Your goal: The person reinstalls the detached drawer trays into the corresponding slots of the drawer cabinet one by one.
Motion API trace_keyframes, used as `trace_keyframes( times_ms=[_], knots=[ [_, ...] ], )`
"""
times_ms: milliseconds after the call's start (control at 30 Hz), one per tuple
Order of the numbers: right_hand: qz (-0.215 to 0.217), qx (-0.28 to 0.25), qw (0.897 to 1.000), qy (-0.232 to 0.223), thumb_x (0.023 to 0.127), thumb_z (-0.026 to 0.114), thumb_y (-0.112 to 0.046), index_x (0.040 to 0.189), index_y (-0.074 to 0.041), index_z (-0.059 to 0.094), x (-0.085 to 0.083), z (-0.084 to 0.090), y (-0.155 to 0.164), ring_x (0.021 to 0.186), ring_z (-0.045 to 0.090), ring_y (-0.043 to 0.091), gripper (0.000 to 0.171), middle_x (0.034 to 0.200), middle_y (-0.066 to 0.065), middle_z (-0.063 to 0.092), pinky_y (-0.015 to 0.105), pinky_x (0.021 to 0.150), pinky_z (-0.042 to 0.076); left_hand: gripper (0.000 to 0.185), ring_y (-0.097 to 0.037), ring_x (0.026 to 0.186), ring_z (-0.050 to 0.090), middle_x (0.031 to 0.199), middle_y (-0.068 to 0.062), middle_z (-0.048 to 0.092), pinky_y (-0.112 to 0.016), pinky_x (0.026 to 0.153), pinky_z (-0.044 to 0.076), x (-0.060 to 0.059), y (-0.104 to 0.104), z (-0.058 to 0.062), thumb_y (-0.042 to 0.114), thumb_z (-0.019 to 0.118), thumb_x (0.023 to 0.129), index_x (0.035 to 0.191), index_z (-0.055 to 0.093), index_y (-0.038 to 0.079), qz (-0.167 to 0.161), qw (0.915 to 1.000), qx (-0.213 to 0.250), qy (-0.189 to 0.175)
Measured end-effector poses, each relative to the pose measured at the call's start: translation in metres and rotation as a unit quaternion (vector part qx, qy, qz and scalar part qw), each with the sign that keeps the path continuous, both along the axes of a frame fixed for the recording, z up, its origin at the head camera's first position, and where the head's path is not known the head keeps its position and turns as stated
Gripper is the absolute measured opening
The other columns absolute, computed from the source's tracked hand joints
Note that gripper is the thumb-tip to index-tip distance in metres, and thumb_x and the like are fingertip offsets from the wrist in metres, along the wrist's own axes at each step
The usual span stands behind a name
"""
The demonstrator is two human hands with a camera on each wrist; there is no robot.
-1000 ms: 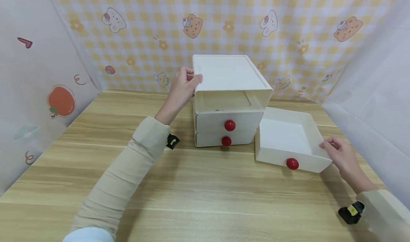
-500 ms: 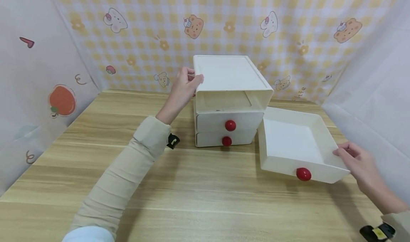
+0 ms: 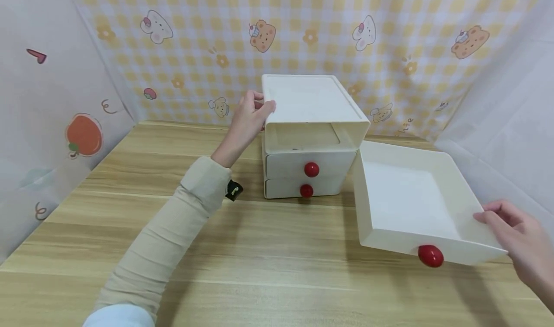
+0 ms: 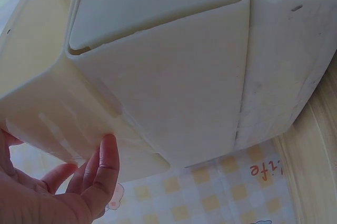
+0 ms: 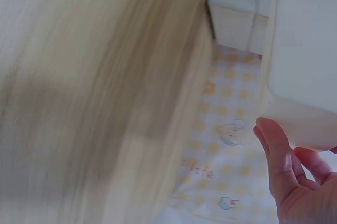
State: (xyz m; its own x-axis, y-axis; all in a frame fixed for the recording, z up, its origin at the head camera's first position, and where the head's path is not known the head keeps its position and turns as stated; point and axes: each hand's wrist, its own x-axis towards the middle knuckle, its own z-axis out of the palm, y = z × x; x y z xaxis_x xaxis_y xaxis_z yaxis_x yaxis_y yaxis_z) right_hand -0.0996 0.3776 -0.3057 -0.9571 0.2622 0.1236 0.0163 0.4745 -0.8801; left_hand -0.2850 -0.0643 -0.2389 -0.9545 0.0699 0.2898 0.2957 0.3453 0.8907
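On the wooden surface, the top drawer was all the way out of the box.
Left hand gripped the box's corner; right hand pinched the lifted drawer's side. Two drawers were not out yet.

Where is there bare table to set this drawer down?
Bare wooden table lies in front of the white plastic drawer cabinet, between the left hand's sleeve and the white red-knobbed drawer held by the right hand. It is crowded at the cabinet's right side.
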Motion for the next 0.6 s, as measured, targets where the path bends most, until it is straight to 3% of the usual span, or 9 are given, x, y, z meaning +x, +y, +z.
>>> trace_keyframes(
  times_ms=[200, 367, 600],
  knots=[
    [0.04, -0.13, 0.988, 0.067, 0.087, 0.048, 0.009, 0.08, -0.019, 0.068, 0.007, -0.002, 0.008, 0.054, 0.058, 0.003, 0.035, 0.069, -0.012, 0.065, 0.019, 0.042, 0.042, 0.04, -0.017, 0.081, 0.052, 0.109, -0.01, 0.052, -0.028, 0.064, 0.053, 0.0, 0.0, 0.0, 0.03, 0.05, 0.09, 0.119, 0.044, 0.003, -0.003, 1.0, 0.002, 0.003],
    [0.038, -0.144, 0.985, 0.085, 0.088, 0.046, 0.01, 0.081, -0.019, 0.068, 0.008, -0.009, 0.021, 0.052, 0.059, 0.004, 0.037, 0.069, -0.011, 0.066, 0.02, 0.038, 0.042, 0.04, -0.016, 0.08, 0.052, 0.108, -0.01, 0.052, -0.027, 0.064, 0.053, 0.0, -0.001, -0.001, 0.029, 0.05, 0.091, 0.119, 0.043, 0.002, -0.005, 1.0, 0.001, 0.004],
    [0.002, -0.117, 0.99, 0.083, 0.085, 0.043, 0.012, 0.075, -0.026, 0.066, 0.019, 0.012, -0.006, 0.046, 0.055, 0.001, 0.044, 0.062, -0.014, 0.063, 0.017, 0.036, 0.038, 0.039, -0.016, 0.076, 0.051, 0.106, -0.01, 0.052, -0.027, 0.063, 0.052, 0.0, 0.0, -0.001, 0.029, 0.05, 0.091, 0.118, 0.044, 0.002, -0.008, 0.9999, 0.009, 0.006]
  ],
)
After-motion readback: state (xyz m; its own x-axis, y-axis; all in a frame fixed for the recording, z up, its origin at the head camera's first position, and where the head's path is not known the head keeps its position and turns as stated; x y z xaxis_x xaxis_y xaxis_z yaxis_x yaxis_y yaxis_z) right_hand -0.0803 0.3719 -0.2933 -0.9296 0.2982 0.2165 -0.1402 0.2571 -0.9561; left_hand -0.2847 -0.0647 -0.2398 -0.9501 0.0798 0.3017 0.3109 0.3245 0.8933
